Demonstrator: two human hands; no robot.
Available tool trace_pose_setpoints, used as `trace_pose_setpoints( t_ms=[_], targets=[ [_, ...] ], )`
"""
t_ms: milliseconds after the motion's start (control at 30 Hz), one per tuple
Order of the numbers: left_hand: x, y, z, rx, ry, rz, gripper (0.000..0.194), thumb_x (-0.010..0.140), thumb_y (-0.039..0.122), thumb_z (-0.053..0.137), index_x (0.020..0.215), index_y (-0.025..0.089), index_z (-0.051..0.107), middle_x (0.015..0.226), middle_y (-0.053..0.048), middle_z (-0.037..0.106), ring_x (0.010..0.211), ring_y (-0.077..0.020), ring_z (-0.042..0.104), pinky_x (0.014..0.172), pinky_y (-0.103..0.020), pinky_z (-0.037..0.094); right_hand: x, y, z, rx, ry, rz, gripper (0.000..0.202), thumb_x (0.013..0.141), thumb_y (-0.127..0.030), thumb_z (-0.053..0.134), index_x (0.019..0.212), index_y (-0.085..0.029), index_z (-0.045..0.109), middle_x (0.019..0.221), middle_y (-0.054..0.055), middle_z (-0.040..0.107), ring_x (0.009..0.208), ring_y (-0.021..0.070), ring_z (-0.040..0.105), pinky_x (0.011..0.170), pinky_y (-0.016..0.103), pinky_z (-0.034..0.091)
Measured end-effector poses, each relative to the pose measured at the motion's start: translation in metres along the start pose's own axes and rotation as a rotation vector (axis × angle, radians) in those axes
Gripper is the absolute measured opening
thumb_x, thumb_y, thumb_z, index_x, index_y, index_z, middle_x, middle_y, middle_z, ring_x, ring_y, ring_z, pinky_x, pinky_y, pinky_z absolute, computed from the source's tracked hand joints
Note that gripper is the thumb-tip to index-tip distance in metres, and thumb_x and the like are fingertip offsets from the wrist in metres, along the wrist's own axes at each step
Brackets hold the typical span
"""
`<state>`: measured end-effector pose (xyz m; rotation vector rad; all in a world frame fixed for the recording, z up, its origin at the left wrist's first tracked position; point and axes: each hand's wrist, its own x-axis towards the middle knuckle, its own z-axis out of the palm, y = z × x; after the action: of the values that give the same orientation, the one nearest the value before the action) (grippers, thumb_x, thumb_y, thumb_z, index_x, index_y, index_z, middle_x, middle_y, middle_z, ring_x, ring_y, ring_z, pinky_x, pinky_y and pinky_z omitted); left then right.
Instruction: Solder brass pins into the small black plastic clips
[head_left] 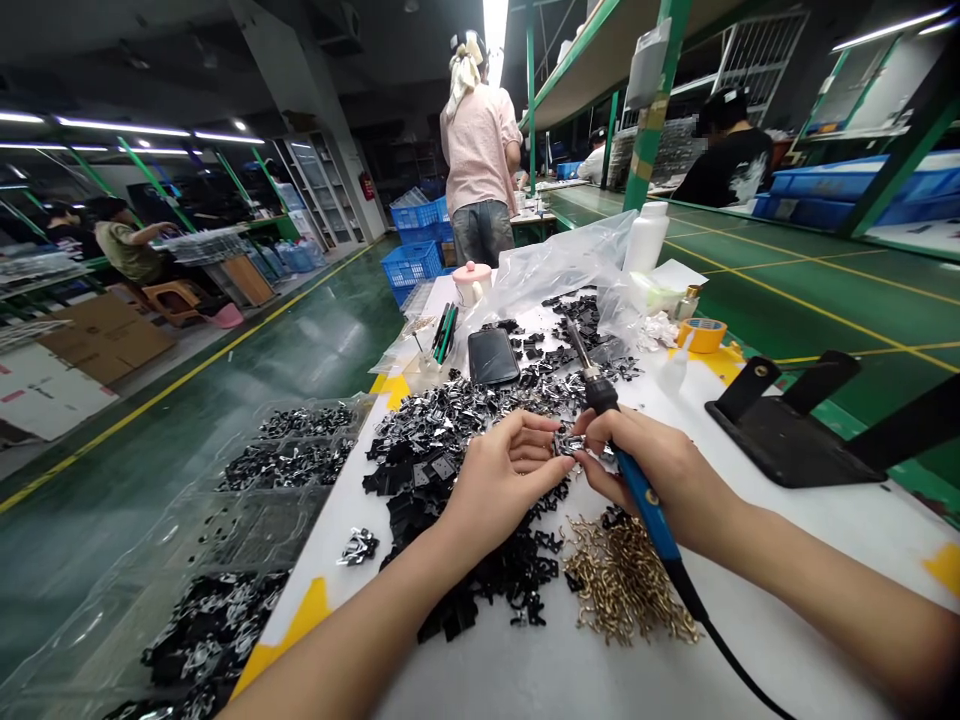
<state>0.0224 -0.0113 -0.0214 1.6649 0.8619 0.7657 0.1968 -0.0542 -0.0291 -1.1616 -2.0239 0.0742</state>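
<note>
Pinching small part (568, 442), likely light, stiff, best edge-held, with half-curled left hand (496, 475) and right hand (669, 465) wrapping soldering iron (651, 518).

My left hand (495, 485) and right hand (675, 475) hide most of the small silvery metal part (568, 441) between them; I can't tell its shape. The near edge cuts off the thin black cord (724, 650) of my blue-handled soldering iron (651, 510) and, at left, the clear plastic compartment tray (251, 530). Far left, a green-shirted worker (129, 246) is blurred.
</note>
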Motion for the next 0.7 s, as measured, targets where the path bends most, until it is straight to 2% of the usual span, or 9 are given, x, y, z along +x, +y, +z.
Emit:
trace_pose_setpoints(
  t_ms=[200,400,567,700],
  targets=[
    [-0.0008,0.0026,0.0006,-0.005,-0.011,-0.034,0.027,0.075,0.028,0.063,0.096,0.016,0.051,0.069,0.002,0.053,0.059,-0.0093,0.054,0.057,-0.022,0.046,-0.0012,0.0004,0.0013,0.014,-0.013,0.013,0.012,0.081,-0.013,0.049,0.083,-0.021,0.041,0.081,0.003,0.054,0.075,0.0163,0.057,0.063,0.028,0.044],
    [-0.0008,0.0006,0.0005,-0.019,-0.013,-0.025,0.028,0.075,0.026,0.063,0.097,0.015,0.051,0.075,0.000,0.054,0.065,-0.0103,0.055,0.060,-0.023,0.045,0.0000,-0.0012,0.0019,0.024,-0.012,0.017,0.012,0.081,-0.014,0.049,0.083,-0.021,0.040,0.081,0.003,0.054,0.074,0.0158,0.057,0.063,0.028,0.044],
    [-0.0027,-0.0013,0.0005,-0.039,-0.010,0.000,0.028,0.074,0.026,0.063,0.098,0.015,0.052,0.072,0.001,0.050,0.060,-0.0094,0.050,0.054,-0.022,0.042,-0.0040,-0.0002,0.0041,0.022,-0.029,0.033,0.009,0.082,-0.015,0.049,0.085,-0.021,0.042,0.085,0.004,0.054,0.069,0.0148,0.055,0.061,0.028,0.044],
    [-0.0035,-0.0023,0.0001,-0.035,-0.006,0.022,0.029,0.073,0.027,0.064,0.098,0.016,0.055,0.073,0.000,0.049,0.062,-0.0099,0.051,0.056,-0.023,0.043,-0.0062,0.0019,0.0058,0.036,-0.025,0.023,0.007,0.084,-0.017,0.048,0.084,-0.021,0.042,0.089,0.006,0.055,0.072,0.0158,0.057,0.061,0.029,0.044]
  ],
)
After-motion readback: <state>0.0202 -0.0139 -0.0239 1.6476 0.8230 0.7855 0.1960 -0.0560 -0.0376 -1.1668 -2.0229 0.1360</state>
